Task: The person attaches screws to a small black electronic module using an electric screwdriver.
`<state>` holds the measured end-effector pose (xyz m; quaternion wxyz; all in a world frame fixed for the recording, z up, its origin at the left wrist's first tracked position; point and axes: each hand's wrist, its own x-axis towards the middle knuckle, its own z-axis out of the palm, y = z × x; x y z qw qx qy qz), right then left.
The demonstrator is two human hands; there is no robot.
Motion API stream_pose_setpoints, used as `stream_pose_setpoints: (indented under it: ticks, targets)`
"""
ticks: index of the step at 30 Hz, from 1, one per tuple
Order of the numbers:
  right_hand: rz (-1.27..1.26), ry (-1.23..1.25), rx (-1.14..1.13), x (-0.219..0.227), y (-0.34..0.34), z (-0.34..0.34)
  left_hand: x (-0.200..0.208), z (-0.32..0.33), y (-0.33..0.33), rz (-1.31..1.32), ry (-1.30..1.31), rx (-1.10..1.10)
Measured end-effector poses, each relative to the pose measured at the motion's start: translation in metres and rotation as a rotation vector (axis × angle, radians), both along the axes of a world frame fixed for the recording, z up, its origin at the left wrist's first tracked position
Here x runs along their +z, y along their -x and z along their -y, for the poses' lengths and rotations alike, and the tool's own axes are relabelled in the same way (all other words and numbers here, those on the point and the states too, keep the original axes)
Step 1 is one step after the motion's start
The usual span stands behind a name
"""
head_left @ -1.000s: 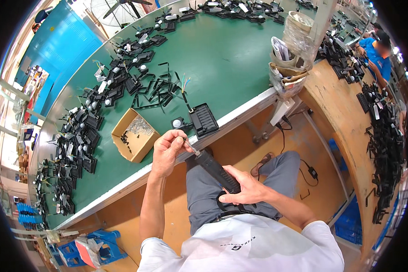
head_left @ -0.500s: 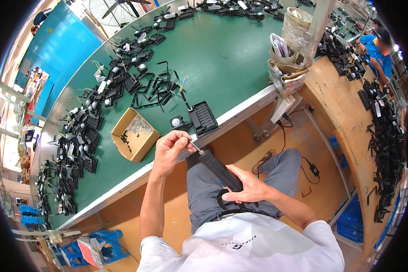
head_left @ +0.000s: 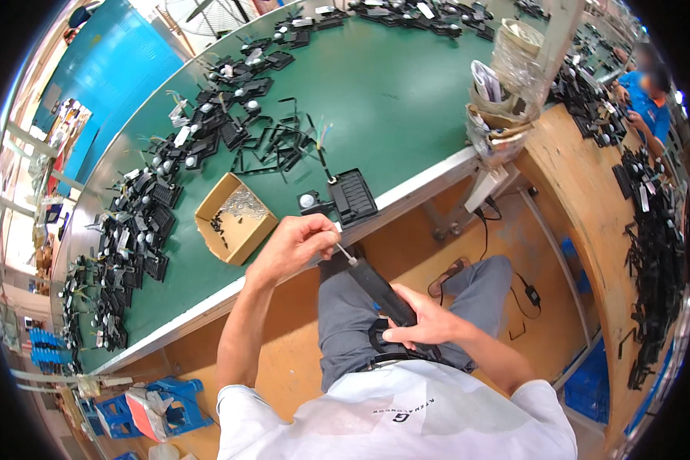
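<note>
My right hand (head_left: 429, 318) is wrapped round the black body of an electric screwdriver (head_left: 382, 290), held in front of my lap. The thin metal bit of the screwdriver points up and left toward the table edge. At its tip, my left hand (head_left: 303, 244) is closed in a pinch; whatever the fingers hold is hidden or too small to name. Just beyond lies a black floodlight (head_left: 353, 195) with a ribbed back, a white sensor dome and a wired lead, near the edge of the green table (head_left: 395, 100).
A cardboard box (head_left: 256, 239) with small screws sits left of the floodlight. Black brackets (head_left: 284, 149) lie behind it, and several more floodlights (head_left: 157, 203) line the table's far side. A post with wrapped holders (head_left: 506, 107) rises at right. A person in blue (head_left: 648, 103) works beyond.
The view has shifted slightly, moving table things right and down. My left hand still pinches at the bit's tip, its back now turned more upward. My right hand keeps hold of the screwdriver.
</note>
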<state>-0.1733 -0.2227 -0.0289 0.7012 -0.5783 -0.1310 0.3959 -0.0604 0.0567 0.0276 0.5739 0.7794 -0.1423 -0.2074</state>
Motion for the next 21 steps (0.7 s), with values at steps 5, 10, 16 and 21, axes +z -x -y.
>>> stream_pose_setpoints:
  ticks: [5,10,16,21]
  targets:
    - [0.320,0.285,-0.106,-0.001,0.008,-0.009,-0.033,0.015,0.014,-0.177,0.446,0.171]
    - [0.599,0.299,-0.316,-0.015,0.012,-0.019,-0.050,0.037,0.028,-0.181,0.731,0.308]
    - [-0.104,-0.119,-0.087,-0.009,0.011,-0.016,-0.061,0.043,0.040,-0.121,0.814,0.337]
    - [0.165,0.017,-0.124,-0.010,0.007,-0.023,-0.027,0.029,0.042,0.058,0.581,0.295]
